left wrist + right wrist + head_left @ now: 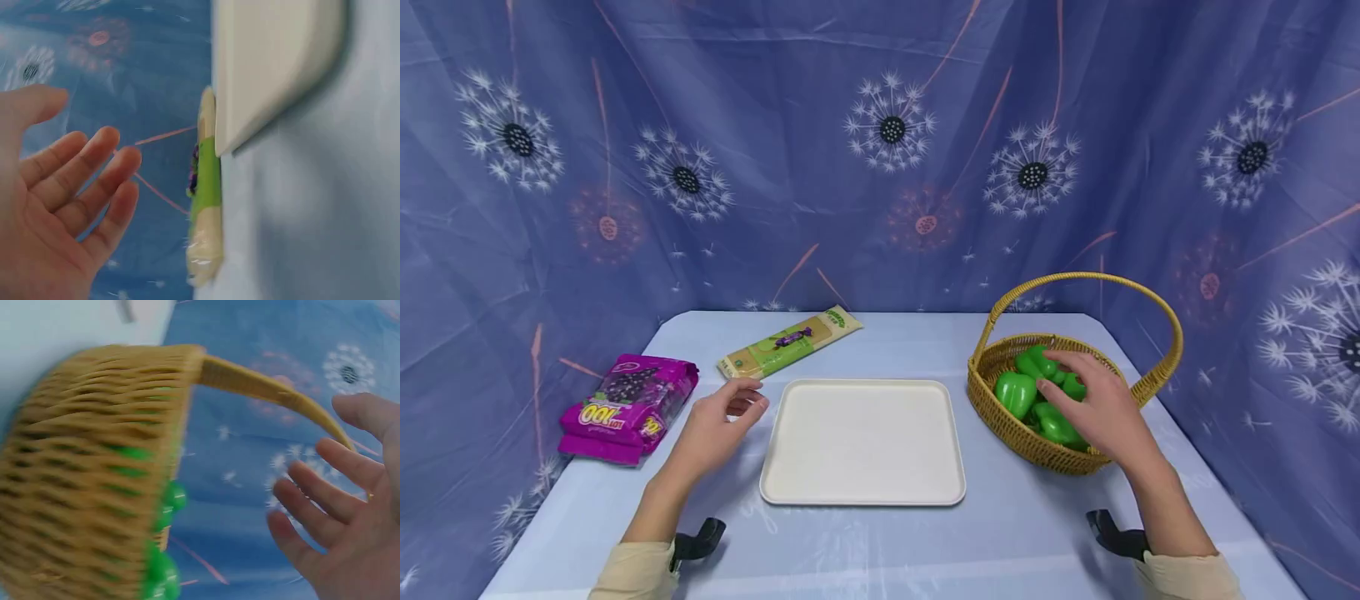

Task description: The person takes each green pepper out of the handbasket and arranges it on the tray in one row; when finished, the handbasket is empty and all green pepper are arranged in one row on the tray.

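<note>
My right hand (1108,417) hovers over a wicker basket (1037,454) with a tall arched handle, its fingers loosely spread and holding nothing. Several glossy green bell peppers (1017,393) lie in the basket, partly covered by that hand. In the right wrist view the palm and fingers (312,506) are apart from the peppers (165,575). On the other side, my left hand (711,429) hangs with relaxed, slightly bent fingers, between a purple snack bag (632,400) and a white rectangular tray (862,487). A flat beige-and-green packet (790,340) lies just beyond it; the hand grips nothing.
The white tray lies in the middle of the pale table (865,550), with nothing on it. A blue dandelion-print curtain (790,108) hangs behind and at both sides. The basket's handle (1090,277) arches high above the right side.
</note>
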